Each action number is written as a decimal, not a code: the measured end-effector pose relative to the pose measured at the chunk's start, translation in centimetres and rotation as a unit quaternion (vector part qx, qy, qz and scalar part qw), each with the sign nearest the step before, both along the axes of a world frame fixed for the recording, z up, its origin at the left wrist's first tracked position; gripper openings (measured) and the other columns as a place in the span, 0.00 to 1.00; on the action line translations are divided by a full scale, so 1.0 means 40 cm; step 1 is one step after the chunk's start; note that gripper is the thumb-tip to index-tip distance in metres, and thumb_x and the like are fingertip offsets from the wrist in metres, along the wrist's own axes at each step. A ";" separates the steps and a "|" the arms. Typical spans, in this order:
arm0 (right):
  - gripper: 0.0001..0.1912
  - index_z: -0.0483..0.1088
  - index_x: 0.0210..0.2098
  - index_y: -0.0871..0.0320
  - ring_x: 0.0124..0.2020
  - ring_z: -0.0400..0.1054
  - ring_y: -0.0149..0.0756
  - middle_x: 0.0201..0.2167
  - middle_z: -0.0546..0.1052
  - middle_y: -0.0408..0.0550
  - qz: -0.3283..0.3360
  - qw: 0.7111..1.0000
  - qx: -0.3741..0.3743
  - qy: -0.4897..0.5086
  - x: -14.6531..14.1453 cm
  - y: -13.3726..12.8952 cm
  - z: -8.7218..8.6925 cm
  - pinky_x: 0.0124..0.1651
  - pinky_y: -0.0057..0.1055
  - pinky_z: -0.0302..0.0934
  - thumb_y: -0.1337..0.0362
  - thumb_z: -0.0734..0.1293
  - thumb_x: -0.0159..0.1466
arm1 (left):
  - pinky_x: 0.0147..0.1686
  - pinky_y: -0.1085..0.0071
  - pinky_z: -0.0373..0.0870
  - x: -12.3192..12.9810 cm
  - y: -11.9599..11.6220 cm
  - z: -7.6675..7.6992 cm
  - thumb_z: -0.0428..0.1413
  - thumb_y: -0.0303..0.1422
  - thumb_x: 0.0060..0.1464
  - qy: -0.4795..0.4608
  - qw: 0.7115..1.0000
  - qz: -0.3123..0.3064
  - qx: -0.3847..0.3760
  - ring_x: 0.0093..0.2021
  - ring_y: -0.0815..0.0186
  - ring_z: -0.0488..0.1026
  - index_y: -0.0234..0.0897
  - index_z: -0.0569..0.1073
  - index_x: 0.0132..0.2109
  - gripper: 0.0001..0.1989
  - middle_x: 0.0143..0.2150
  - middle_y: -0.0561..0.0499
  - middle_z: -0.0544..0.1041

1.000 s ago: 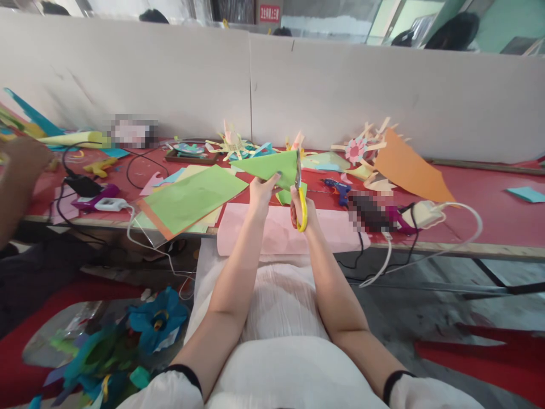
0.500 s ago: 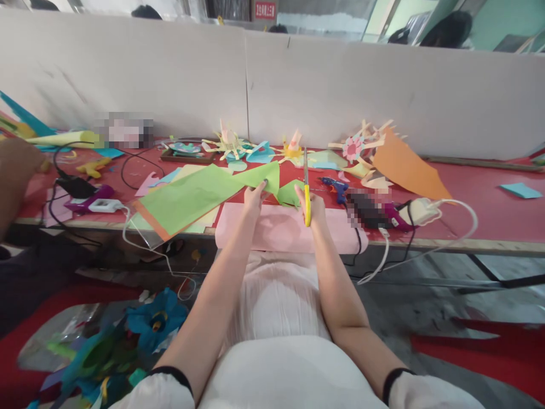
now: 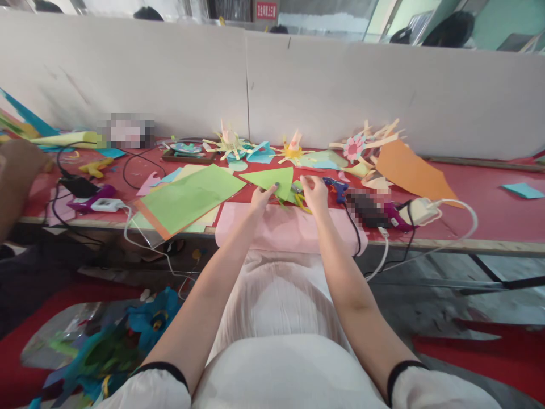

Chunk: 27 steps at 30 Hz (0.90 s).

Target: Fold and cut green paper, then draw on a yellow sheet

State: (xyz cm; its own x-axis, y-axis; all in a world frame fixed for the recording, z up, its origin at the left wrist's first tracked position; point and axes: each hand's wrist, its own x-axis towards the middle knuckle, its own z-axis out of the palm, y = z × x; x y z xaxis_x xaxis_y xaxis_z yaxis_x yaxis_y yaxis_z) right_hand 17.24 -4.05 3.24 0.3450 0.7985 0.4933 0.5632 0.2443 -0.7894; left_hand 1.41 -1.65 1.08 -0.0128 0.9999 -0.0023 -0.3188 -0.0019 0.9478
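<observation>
My left hand (image 3: 263, 199) pinches a pointed piece of green paper (image 3: 268, 177) by its lower side. My right hand (image 3: 315, 193) hovers just to its right, fingers curled together; whatever is between them, if anything, cannot be made out. Below and left of that hand lie scissors with yellow handles (image 3: 301, 202), beside a green paper scrap (image 3: 284, 199). A larger green sheet (image 3: 191, 196) rests on an orange sheet (image 3: 164, 232) to the left.
Pink paper (image 3: 272, 230) covers the table's front edge. A blue glue gun (image 3: 338, 190) and a purple power strip (image 3: 394, 216) with cables are at right. Paper flowers (image 3: 293, 149) stand along the white partition (image 3: 340, 91). Another person's arm (image 3: 19, 176) shows at far left.
The scissors have left my right hand and now lie on the table. The green piece in my left hand has shifted right, apart from the large green sheet.
</observation>
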 end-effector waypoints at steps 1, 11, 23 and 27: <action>0.22 0.69 0.33 0.61 0.38 0.68 0.40 0.33 0.73 0.54 0.014 0.998 -0.022 0.059 -0.022 0.000 -0.001 0.45 0.39 0.60 0.49 0.55 0.61 | 0.42 0.65 0.71 0.001 0.001 0.000 0.64 0.36 0.38 0.003 1.000 0.000 0.014 0.43 0.57 0.74 0.35 0.73 0.39 0.18 0.39 0.46 0.77; 0.22 0.68 0.36 0.59 0.37 0.71 0.38 0.35 0.74 0.51 0.114 0.952 -0.019 0.283 -0.097 0.009 -0.089 0.41 0.37 0.65 0.47 0.56 0.58 | 0.47 0.64 0.68 -0.009 0.003 0.002 0.62 0.36 0.40 0.012 0.998 0.025 0.060 0.47 0.57 0.72 0.35 0.73 0.41 0.18 0.39 0.46 0.77; 0.15 0.65 0.28 0.57 0.15 0.58 0.26 0.18 0.67 0.38 0.159 0.928 -0.064 0.331 -0.093 0.013 -0.073 0.17 0.24 0.54 0.51 0.64 0.51 | 0.43 0.65 0.70 0.006 0.025 -0.028 0.64 0.37 0.36 -0.039 0.993 -0.077 0.074 0.42 0.59 0.74 0.35 0.72 0.39 0.21 0.42 0.46 0.77; 0.17 0.64 0.31 0.57 0.19 0.61 0.29 0.23 0.70 0.42 0.147 0.947 -0.048 0.281 -0.096 0.005 -0.068 0.19 0.26 0.56 0.49 0.62 0.52 | 0.41 0.67 0.70 0.002 0.008 -0.011 0.64 0.38 0.37 -0.013 0.996 -0.084 0.035 0.38 0.62 0.75 0.35 0.71 0.37 0.19 0.37 0.48 0.77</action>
